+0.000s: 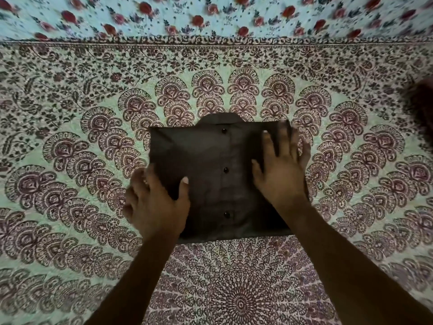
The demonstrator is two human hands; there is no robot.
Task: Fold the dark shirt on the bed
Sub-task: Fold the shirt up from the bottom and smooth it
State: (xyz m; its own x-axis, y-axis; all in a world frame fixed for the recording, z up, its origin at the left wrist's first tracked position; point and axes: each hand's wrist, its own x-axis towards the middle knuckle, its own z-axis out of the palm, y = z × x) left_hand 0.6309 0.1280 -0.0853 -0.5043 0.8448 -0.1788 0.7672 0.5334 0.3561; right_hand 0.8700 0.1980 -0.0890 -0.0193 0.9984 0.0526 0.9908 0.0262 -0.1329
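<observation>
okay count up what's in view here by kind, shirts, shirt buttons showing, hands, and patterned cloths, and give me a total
Dark shirt: 1
Buttons showing on its front: 3
Hands: 2, left hand and right hand
Patterned cloths: 2, mandala bedspread and rose-print cloth
Total: 8

A dark blurred shape [420, 109] is cut off at the right edge; the left hand [155, 205] hides the shirt's [210, 165] near-left corner.
</observation>
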